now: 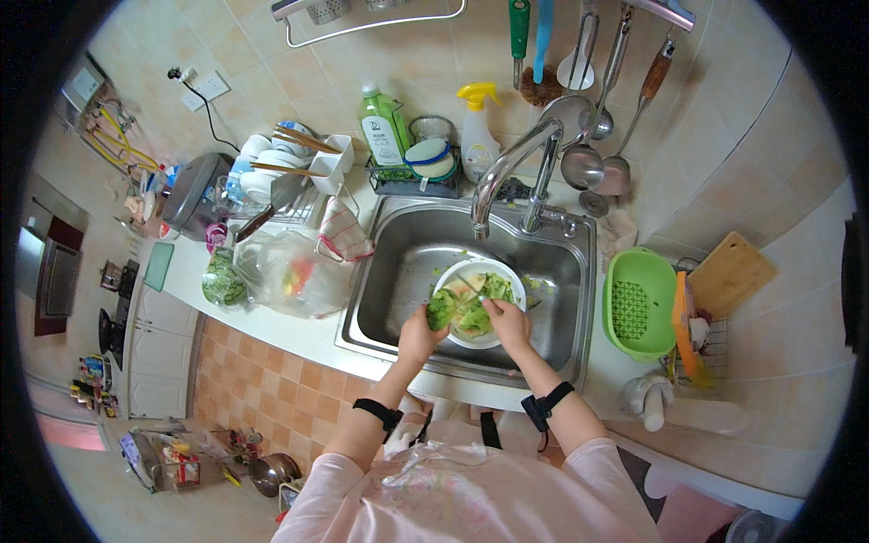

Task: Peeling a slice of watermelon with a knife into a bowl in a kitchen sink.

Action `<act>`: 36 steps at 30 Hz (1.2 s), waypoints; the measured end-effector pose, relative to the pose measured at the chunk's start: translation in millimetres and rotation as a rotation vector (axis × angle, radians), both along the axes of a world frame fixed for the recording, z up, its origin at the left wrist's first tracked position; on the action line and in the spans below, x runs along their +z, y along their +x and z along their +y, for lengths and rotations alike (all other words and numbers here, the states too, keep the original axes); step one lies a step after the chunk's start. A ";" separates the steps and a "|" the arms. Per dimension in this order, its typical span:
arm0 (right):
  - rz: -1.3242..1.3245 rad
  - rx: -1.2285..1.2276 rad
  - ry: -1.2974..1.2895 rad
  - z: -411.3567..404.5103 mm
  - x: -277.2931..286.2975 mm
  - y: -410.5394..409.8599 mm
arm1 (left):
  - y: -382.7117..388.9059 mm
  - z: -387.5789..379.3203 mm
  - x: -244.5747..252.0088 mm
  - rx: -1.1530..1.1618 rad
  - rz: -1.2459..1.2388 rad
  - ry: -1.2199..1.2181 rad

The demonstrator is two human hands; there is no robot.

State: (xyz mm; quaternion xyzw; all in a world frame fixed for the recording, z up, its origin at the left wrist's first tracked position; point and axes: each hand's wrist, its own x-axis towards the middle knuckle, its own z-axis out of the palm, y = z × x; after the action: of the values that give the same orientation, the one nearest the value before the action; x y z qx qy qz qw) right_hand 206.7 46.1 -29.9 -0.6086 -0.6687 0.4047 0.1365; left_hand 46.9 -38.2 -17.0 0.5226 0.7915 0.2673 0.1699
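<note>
Over the stainless-steel sink (407, 271), my left hand (417, 336) grips a piece of green vegetable (442, 309), perhaps a lettuce or cabbage head. In my right hand (509, 322) is a small knife (470, 284), its thin blade angled up and left; the fingers hide most of its handle. Below both hands a round white bowl (519, 285) stands in the sink, holding cut pale and bright green vegetable pieces (475, 322). Small green scraps lie on the sink floor to the bowl's right.
A curved chrome faucet (482, 197) reaches over the sink's back. On the left counter are a clear plastic bag (292, 271), a wrapped green vegetable (224, 279) and a dish rack (299, 212) with bowls. A green plastic basket (638, 298) and a wooden cutting board (733, 275) stand right.
</note>
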 end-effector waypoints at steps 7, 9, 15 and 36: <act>0.002 0.090 0.084 -18.8 0.4 -12.5 | 5.8 3.2 -2.8 -0.027 -0.105 0.021; -0.113 0.061 0.037 -12.8 -8.9 -20.5 | 9.7 3.4 -2.6 -0.031 -0.058 0.002; -0.064 -0.031 0.018 9.3 -16.7 2.1 | 3.7 0.0 0.7 -0.054 -0.020 0.011; 0.029 0.046 0.050 -11.2 3.7 2.5 | 1.6 -1.2 2.3 -0.173 0.031 0.027</act>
State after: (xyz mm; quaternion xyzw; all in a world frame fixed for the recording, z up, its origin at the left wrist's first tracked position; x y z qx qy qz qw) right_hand 209.1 34.8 -26.2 -0.5835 -0.6902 0.3999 0.1521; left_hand 48.5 -39.3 -14.7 0.5953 0.7423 0.2541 0.1732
